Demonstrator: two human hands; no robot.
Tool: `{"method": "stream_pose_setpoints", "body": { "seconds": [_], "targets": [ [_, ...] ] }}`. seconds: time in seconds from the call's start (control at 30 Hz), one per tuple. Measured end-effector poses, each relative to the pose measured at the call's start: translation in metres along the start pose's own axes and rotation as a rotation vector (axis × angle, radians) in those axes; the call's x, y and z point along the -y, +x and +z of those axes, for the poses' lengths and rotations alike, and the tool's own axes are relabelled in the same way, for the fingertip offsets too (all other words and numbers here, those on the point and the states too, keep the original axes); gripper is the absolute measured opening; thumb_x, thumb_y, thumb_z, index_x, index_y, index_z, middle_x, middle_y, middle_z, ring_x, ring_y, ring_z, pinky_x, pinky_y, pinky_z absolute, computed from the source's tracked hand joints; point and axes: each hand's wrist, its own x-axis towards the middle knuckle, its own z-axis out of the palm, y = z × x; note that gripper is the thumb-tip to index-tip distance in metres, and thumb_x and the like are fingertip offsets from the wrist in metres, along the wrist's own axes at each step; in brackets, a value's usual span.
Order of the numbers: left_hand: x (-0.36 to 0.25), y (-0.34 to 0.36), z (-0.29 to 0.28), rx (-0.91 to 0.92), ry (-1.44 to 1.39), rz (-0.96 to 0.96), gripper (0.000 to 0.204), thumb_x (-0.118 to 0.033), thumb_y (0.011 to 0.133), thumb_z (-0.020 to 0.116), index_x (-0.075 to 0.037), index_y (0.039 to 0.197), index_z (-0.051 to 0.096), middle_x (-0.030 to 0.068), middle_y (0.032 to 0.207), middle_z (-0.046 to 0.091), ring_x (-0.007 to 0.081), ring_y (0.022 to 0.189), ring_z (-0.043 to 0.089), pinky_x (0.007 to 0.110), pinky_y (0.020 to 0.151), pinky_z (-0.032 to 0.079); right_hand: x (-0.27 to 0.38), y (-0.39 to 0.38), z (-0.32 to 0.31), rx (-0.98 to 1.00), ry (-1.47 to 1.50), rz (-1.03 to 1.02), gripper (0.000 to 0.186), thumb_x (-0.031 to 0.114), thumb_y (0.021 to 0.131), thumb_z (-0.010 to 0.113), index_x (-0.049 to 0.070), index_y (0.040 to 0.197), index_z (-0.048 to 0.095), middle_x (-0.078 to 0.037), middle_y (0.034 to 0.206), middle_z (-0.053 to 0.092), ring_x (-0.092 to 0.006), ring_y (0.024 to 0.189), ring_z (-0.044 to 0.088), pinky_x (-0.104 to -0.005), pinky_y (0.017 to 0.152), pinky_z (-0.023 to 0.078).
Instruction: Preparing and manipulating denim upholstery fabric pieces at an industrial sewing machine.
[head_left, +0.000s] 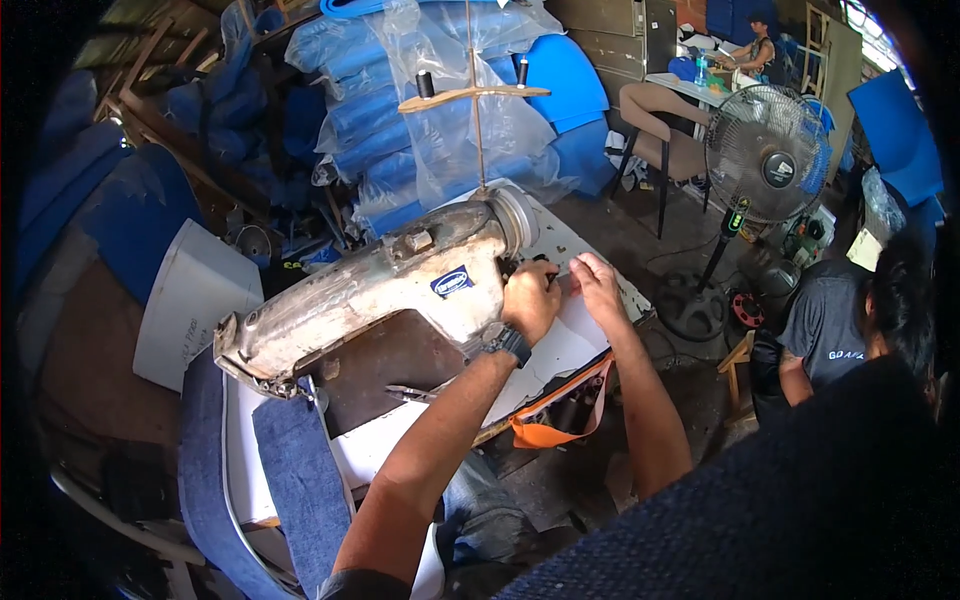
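Note:
A worn off-white sewing machine (370,290) stands on a white table (620,300). My left hand (530,300), wearing a watch, is closed at the machine's right end, just below the handwheel (515,220), on something dark I cannot make out. My right hand (595,285) is beside it, fingers curled together over the tabletop; what they hold, if anything, is unclear. Blue denim strips (295,480) hang at the needle end, and a metal tool (410,393) lies before the machine. An orange strap (545,435) hangs off the table's edge.
Dark thread spools (423,85) sit on a wooden stand. Behind are wrapped blue foam sheets (360,140). A pedestal fan (765,150) stands at the right, with a co-worker (820,330) bent low below it and another person (755,55) at a far table. A white panel (190,290) leans left.

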Motion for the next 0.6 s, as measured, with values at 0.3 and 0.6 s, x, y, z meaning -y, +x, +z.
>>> {"method": "stream_pose_setpoints", "body": {
  "seconds": [0.3, 0.6],
  "targets": [
    [0.002, -0.005, -0.005, -0.127, -0.034, 0.190, 0.021, -0.001, 0.077, 0.072, -0.001, 0.098, 0.069, 0.0163, 0.088, 0.065, 0.0271, 0.073, 0.065, 0.035, 0.069, 0.053, 0.011, -0.008, 0.007, 0.061, 0.109, 0.035, 0.020, 0.010, 0.096, 0.057, 0.002, 0.113, 0.064, 0.000, 0.081, 0.063, -0.0095, 0.072, 0.057, -0.0241, 0.066, 0.047],
    [-0.013, -0.013, -0.015, -0.036, -0.179, -0.048, 0.017, -0.001, 0.078, 0.073, -0.001, 0.093, 0.066, 0.0137, 0.084, 0.067, 0.0276, 0.075, 0.066, 0.036, 0.069, 0.053, 0.017, -0.012, 0.000, 0.278, -0.028, -0.147, 0.033, 0.001, 0.092, 0.059, 0.001, 0.125, 0.063, -0.003, 0.097, 0.068, -0.0093, 0.084, 0.061, -0.0258, 0.074, 0.050]
  ]
}}
